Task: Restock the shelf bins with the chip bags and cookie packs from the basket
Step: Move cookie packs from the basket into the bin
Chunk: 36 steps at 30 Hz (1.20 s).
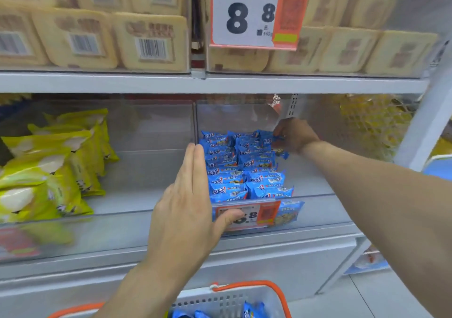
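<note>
Two rows of small blue cookie packs [247,168] fill a clear shelf bin [315,202] at the middle. My left hand [186,200] lies flat with straight fingers against the left side of the rows, thumb near the bin's price tag [266,213]. Reaching deep into the bin, my right hand [297,134] pinches a blue cookie pack [278,138] at the back right of the rows. The grey basket [227,300] with orange handles sits at the bottom edge and holds a few more blue packs [253,310].
Yellow-green chip bags [56,168] lie in the clear bin to the left. Beige snack packs [151,41] fill the shelf above, behind a large price sign [254,12]. A yellow-packed bin [371,119] and a white shelf post [425,122] stand at the right.
</note>
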### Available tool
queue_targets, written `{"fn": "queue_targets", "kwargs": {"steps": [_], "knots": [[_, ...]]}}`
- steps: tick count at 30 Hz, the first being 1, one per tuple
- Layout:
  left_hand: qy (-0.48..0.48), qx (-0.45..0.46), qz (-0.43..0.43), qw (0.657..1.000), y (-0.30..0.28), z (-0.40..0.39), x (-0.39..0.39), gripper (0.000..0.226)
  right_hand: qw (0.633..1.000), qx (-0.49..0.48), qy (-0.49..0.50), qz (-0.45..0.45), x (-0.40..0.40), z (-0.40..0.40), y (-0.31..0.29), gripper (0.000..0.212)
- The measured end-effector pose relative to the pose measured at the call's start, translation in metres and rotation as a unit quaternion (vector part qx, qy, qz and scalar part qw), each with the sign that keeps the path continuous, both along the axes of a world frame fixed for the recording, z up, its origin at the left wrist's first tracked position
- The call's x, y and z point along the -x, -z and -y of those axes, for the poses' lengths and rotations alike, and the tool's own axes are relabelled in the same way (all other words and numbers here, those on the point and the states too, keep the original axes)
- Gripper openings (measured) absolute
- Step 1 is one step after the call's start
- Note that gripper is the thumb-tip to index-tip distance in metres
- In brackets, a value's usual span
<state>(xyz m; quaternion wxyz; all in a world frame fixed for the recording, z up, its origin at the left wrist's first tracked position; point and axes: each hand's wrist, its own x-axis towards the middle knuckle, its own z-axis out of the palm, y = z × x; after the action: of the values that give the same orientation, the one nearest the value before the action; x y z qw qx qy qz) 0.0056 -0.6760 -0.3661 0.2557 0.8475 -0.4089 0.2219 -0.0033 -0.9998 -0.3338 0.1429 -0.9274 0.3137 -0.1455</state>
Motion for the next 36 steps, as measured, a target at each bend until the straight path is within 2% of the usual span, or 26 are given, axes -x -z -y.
{"fn": "queue_targets", "kwargs": {"steps": [4,13,17,21,22,24,28,30,33,34,36], "knots": [[-0.018,0.006,0.007,1.0,0.001,0.001,0.001,0.114,0.999,0.02,-0.006,0.036,-0.005,0.004,0.013,0.026],[-0.029,-0.004,0.007,1.0,0.002,0.002,0.0,0.112,0.999,0.036,-0.032,-0.003,-0.004,0.001,0.016,0.039],[-0.027,-0.003,0.007,1.0,0.001,0.002,0.0,0.112,0.995,0.082,-0.039,-0.031,-0.003,0.003,0.016,0.046],[-0.027,-0.002,0.004,1.0,0.0,0.002,0.0,0.111,0.991,0.134,0.01,-0.003,-0.005,0.003,0.019,0.051],[-0.026,0.0,0.004,1.0,0.0,0.002,0.0,0.11,0.992,0.124,0.031,0.006,-0.004,0.004,0.02,0.058],[-0.025,-0.001,0.005,1.0,-0.001,0.001,0.001,0.11,0.997,0.046,0.058,0.026,-0.003,0.006,0.022,0.065],[-0.024,-0.009,0.014,1.0,0.0,0.0,0.0,0.11,0.991,-0.086,0.067,0.08,-0.002,0.008,0.024,0.055],[-0.023,-0.012,0.021,0.999,0.001,-0.001,0.0,0.111,0.988,-0.124,0.064,0.074,0.001,0.007,0.02,0.058],[-0.02,-0.011,0.019,1.0,0.0,-0.002,0.001,0.112,0.989,-0.141,0.036,0.024,0.014,0.007,0.01,0.069],[-0.018,-0.014,0.014,1.0,0.0,-0.002,0.001,0.113,0.991,-0.131,0.035,0.009,0.02,0.007,0.005,0.066],[-0.007,-0.022,0.003,1.0,0.001,-0.004,0.001,0.116,0.995,-0.099,0.031,0.007,0.033,0.006,-0.009,0.048]]}}
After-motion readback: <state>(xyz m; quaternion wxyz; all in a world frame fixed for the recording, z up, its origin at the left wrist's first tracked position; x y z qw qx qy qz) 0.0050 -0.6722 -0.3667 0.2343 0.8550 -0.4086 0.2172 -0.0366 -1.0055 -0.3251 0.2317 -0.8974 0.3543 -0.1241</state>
